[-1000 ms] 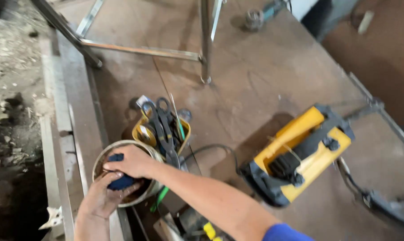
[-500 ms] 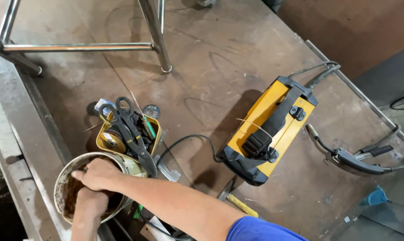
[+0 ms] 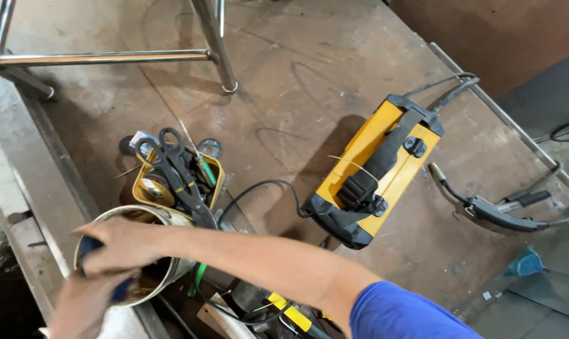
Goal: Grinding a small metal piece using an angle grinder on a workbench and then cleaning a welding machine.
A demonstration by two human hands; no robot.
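My right hand (image 3: 124,243) reaches across from the lower right, its arm in a blue sleeve, and closes over a blue object (image 3: 88,245) above a round metal tin (image 3: 171,216) at the lower left. My left hand (image 3: 83,307), blurred, comes up from the bottom edge and meets the lower end of the same blue object over the tin's rim. What lies inside the tin is mostly hidden by both hands.
A yellow box (image 3: 212,164) behind the tin holds black scissors (image 3: 174,164) and small tools. A yellow and black machine (image 3: 375,169) lies on the brown metal table (image 3: 309,75), with cables and a torch handle (image 3: 498,213) to its right. Steel stool legs (image 3: 216,44) stand at the back.
The view has shifted, so the tin now sits lower left. My right hand has slid to the tin's left rim, and the blue object shows again between my hands.
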